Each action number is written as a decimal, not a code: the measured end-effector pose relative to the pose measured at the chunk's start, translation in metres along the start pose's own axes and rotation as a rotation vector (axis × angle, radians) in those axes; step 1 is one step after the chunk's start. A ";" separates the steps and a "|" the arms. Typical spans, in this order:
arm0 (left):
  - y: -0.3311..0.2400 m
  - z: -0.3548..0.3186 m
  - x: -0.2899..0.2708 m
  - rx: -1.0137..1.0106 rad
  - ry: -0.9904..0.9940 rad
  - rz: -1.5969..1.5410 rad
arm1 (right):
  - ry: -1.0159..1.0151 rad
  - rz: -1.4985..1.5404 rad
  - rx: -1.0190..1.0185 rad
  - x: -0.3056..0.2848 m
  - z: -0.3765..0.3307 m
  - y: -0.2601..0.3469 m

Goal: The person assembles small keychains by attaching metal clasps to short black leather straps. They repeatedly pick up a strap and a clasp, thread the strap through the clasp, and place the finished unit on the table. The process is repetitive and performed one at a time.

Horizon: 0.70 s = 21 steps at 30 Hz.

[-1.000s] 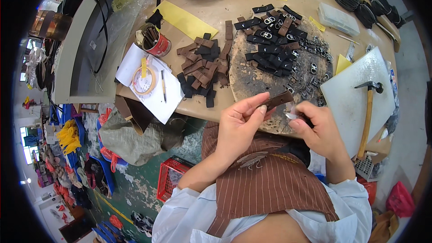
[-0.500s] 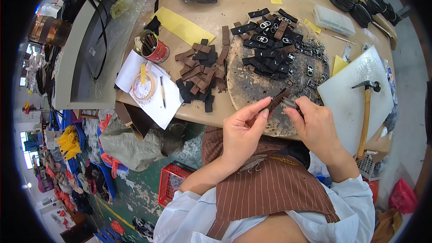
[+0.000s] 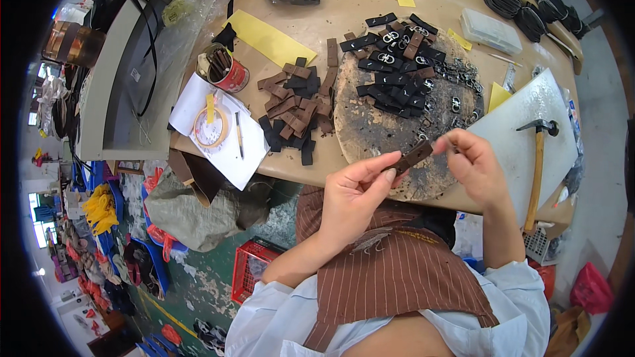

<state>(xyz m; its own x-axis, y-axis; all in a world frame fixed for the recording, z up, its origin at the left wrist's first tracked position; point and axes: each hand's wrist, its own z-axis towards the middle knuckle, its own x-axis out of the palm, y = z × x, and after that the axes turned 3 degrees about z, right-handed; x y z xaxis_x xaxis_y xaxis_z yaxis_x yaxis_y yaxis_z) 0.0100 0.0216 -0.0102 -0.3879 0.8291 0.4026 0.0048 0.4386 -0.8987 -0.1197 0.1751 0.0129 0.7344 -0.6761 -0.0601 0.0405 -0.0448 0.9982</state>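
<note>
A short brown leather strap (image 3: 417, 157) with small holes is pinched between the thumb and fingers of my left hand (image 3: 357, 192), over the near edge of a round, worn wooden block (image 3: 360, 125). Close to the strap's far end is my right hand (image 3: 476, 165), its fingers curled and slightly blurred; what they hold, if anything, I cannot make out. Farther back on the block lies a heap of black straps (image 3: 397, 86) with some brown ones, several fitted with silver metal clasps. Loose metal clasps (image 3: 463, 73) are spread along the block's right side.
Left of the block are loose brown and black straps (image 3: 291, 116), a red can (image 3: 231, 78) of strips, and paper (image 3: 221, 149) under a tape roll and pen. At right, a hammer (image 3: 537, 165) rests on a white board (image 3: 509, 132). A clear plastic box (image 3: 491, 30) stands behind.
My right hand has drawn back to the right, and the grey metal piece seen in its fingers no longer shows. The strap in my left hand has turned, showing its flat side.
</note>
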 end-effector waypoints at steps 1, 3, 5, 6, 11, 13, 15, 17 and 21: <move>0.000 0.000 0.000 0.006 0.010 0.028 | 0.003 0.089 0.090 0.005 0.000 0.000; 0.002 -0.002 0.001 0.019 0.029 0.084 | 0.084 0.100 0.233 0.008 0.004 0.004; 0.000 -0.002 0.002 -0.030 0.030 0.039 | 0.115 0.187 0.278 0.014 0.006 0.003; -0.002 -0.002 0.001 -0.055 0.030 0.016 | 0.115 0.155 0.242 0.015 0.004 -0.001; -0.007 0.005 -0.007 -0.262 0.100 -0.097 | 0.080 -0.096 -0.019 0.014 0.001 -0.014; -0.004 0.007 -0.011 -0.264 0.138 -0.093 | 0.076 -0.185 -0.029 0.015 -0.001 -0.002; -0.002 0.008 -0.015 -0.233 0.177 -0.038 | 0.068 -0.246 -0.059 0.018 -0.003 0.005; -0.004 0.007 -0.010 -0.188 0.161 -0.006 | 0.049 -0.283 -0.111 0.020 -0.005 0.007; 0.003 -0.001 0.000 0.128 0.041 0.427 | 0.051 -0.266 -0.073 0.023 -0.009 0.007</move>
<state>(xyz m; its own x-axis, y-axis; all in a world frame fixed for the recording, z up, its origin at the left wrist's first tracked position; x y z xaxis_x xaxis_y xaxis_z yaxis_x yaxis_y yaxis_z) 0.0109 0.0236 -0.0122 -0.3389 0.9408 -0.0052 0.0412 0.0093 -0.9991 -0.0964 0.1661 0.0182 0.7246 -0.6093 -0.3221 0.2841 -0.1617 0.9451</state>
